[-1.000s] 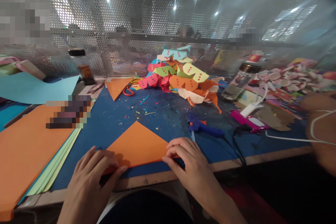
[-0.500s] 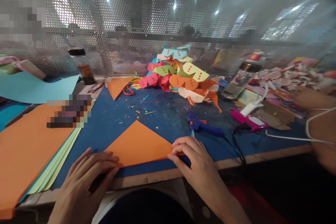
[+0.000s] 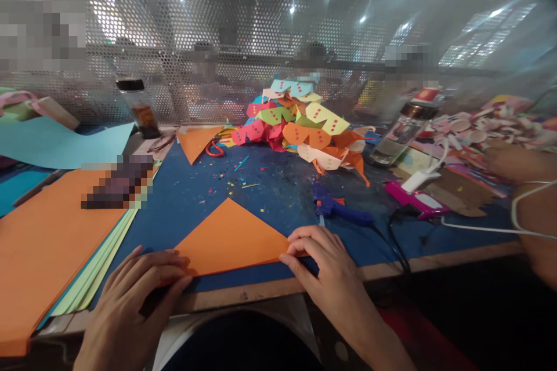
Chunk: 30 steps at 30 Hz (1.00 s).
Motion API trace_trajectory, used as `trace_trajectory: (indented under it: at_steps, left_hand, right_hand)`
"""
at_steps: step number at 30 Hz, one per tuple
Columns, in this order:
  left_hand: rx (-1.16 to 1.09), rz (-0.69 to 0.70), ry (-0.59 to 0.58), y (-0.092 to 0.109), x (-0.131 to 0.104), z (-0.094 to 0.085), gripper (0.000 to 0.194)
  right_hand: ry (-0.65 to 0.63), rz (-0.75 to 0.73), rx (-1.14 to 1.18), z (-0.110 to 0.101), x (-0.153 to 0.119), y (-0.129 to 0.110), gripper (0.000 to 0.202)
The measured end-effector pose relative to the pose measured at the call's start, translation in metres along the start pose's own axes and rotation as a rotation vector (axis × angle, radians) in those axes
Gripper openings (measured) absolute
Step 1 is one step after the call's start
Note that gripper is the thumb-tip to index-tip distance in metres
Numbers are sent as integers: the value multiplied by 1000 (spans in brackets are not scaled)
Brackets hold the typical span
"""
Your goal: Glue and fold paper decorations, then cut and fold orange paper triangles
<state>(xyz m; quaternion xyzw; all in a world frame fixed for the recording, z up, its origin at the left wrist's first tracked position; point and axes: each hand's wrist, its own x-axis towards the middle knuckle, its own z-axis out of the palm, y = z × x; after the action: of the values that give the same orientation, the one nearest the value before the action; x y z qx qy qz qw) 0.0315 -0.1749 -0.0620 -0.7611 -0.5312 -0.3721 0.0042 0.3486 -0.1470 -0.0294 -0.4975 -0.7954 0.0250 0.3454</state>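
Note:
An orange sheet of paper (image 3: 232, 237), folded into a triangle, lies flat near the table's front edge with its peak pointing away from me. My right hand (image 3: 324, 261) pinches its right corner between thumb and fingertips. At the left corner is my left hand (image 3: 139, 287), its fingers curved over the paper and its thumb on the near side. The left tip of the triangle is mostly covered by those fingers. Just beyond my right hand, a blue glue gun (image 3: 342, 208) rests on the table.
Coloured paper sheets (image 3: 56, 237) are stacked at left. A pile of folded paper shapes (image 3: 307, 133) stands at the back, near red-handled scissors (image 3: 214, 149) and an orange triangle (image 3: 198, 142). Bottles (image 3: 145, 119) and a pink power adapter (image 3: 415, 200) surround it. Another person's arm (image 3: 537, 203) is at right.
My left hand has slid slightly left along the paper's corner. My right hand keeps its pinch, and the folded sheet looks the same. The view has shifted a little.

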Motion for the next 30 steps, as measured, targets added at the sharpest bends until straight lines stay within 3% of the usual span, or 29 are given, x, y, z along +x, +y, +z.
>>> trace_trajectory:
  at_steps: [10,17,23,30]
  left_hand:
    - [58,-96,8,-4,-7,-10,27]
    - [120,-20,-10,-16,-7,-13,23]
    - [103,-159,42,-10,-10,-16,32]
    - [167,-164,47,-16,-16,-17,35]
  right_hand:
    - [7,-12,-7,0,0,1,11]
    - [9,-22,-8,-1,1,1,13]
    - [13,-25,-8,-1,2,2,12]
    - [37,-18,-30,-2,-2,5,13]
